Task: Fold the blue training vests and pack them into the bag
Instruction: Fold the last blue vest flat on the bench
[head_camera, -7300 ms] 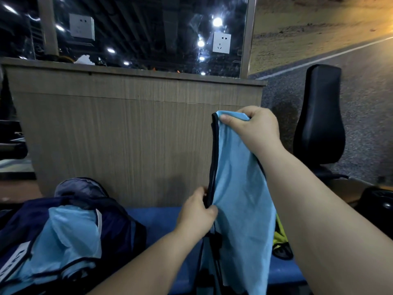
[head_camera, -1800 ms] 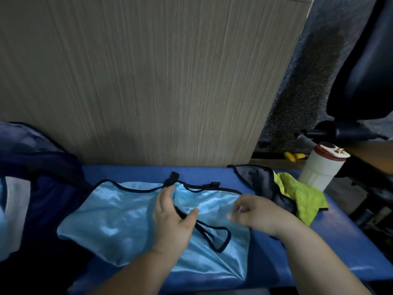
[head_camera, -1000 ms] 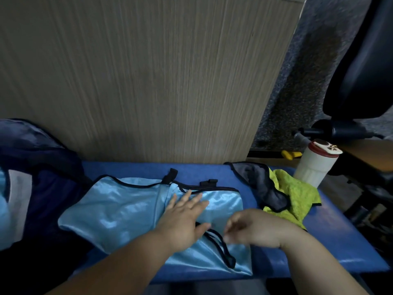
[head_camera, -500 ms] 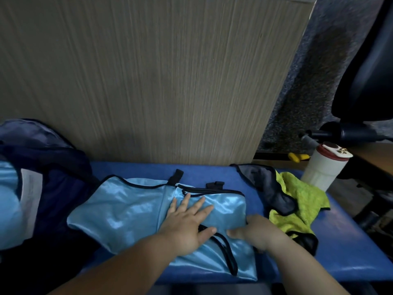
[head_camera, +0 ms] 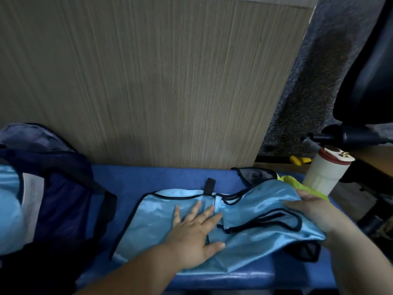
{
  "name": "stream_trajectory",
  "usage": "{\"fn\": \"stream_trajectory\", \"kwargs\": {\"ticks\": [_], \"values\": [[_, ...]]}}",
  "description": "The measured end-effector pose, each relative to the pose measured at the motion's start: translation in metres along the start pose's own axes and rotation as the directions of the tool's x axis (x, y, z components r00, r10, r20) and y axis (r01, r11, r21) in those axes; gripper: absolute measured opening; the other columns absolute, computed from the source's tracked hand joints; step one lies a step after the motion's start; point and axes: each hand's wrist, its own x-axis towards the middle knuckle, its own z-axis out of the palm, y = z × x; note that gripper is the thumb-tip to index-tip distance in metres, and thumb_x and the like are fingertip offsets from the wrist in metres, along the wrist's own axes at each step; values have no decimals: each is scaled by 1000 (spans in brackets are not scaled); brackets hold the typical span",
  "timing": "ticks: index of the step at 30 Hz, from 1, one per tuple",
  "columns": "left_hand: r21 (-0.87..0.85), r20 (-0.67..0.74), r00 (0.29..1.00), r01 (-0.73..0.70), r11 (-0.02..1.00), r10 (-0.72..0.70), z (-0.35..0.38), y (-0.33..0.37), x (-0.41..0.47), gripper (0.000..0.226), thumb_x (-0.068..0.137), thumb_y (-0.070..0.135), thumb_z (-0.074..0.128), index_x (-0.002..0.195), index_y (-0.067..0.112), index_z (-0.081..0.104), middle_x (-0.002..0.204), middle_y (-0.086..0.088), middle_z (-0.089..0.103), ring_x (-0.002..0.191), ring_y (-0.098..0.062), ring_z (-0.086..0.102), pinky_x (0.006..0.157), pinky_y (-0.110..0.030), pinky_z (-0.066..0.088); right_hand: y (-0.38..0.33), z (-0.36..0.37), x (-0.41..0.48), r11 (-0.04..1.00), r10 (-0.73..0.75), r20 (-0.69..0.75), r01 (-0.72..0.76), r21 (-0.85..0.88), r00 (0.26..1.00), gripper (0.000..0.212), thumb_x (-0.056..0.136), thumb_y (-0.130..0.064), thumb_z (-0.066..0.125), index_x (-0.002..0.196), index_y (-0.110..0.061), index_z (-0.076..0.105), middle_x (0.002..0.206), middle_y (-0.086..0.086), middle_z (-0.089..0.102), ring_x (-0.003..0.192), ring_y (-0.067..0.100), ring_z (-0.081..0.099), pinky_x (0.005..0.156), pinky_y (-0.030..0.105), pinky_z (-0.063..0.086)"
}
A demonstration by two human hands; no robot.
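Fold under way: in the last half second your right hand [head_camera: 314,211] has gripped the right end of the blue training vest [head_camera: 161,211] and lifted it off the bench [head_camera: 148,177], toward the middle. Your left hand [head_camera: 195,231] stays flat, fingers spread, pinning the centre. The navy bag [head_camera: 59,201] sits at the bench's left end; this vest is not yet packed.

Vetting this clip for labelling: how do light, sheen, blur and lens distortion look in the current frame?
Head view: dim overall; the blue vest carries soft sheen without blown glare; the bag sinks into shadow; the wood panel has smeared grain and a leaning right edge; the left hand, flat on the vest, reads clearly.
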Motion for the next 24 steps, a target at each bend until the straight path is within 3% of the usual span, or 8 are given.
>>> {"fn": "stream_trajectory", "kwargs": {"ticks": [3,8,10,12,14,18,21,24], "values": [[-22,9,1000,16,1000,-15,0,1,3,73,90,74,25,151,48,-6,159,21,-15,146,-10,-24,112,-62,-18,-2,-12,-4,1000,-7,-14,7,-21,1000,32,94,10,45,119,1,62,106,31,68,98,51,65,95,60,47],[-142,14,998,65,988,-64,-8,-3,4,67,94,70,23,151,47,-4,157,23,-16,147,-6,-16,115,-56,-16,-24,-6,-1,997,-49,-27,51,56,998,29,91,3,52,117,0,65,105,32,68,92,46,64,74,46,56],[-296,-30,996,66,953,-79,-12,-8,1,63,95,66,26,151,49,3,160,23,-4,148,-5,-6,118,-49,-11,-31,10,1,993,-71,48,66,99,996,36,86,-1,56,121,1,61,109,33,66,94,46,62,73,45,57],[-594,-110,977,83,800,-183,-17,-14,-3,56,97,61,33,149,45,23,157,19,21,144,-6,17,118,-34,8,-32,38,3,995,-92,81,87,58,992,33,89,2,55,121,1,60,104,31,67,88,41,65,78,44,55],[-833,-119,934,92,546,-338,-21,-26,-5,62,92,70,33,144,38,40,147,17,39,135,-3,33,109,-25,22,-27,76,3,988,-109,81,117,-101,991,30,93,3,53,120,-4,60,93,19,69,73,26,67,66,23,54],[-976,-115,844,1,217,-524,-25,-52,-7,90,61,98,33,124,38,56,138,14,52,129,-8,46,114,-37,29,-6,149,1,949,-93,193,146,-281,977,52,93,-17,54,142,-30,46,108,6,69,70,12,63,62,19,49],[-987,-131,798,-52,150,-588,-30,-62,-13,110,52,101,36,136,30,50,139,11,52,129,-9,47,116,-39,29,9,185,-14,894,-65,356,212,-394,932,65,99,-21,53,154,-34,21,123,-7,55,79,4,59,70,13,52],[-977,-152,794,-31,211,-589,-38,-63,-17,109,62,95,39,143,21,42,146,7,45,133,-11,43,118,-38,26,29,202,-16,963,46,562,114,-245,826,92,95,-19,61,154,-37,-6,134,-10,46,96,17,69,89,35,57]]}}
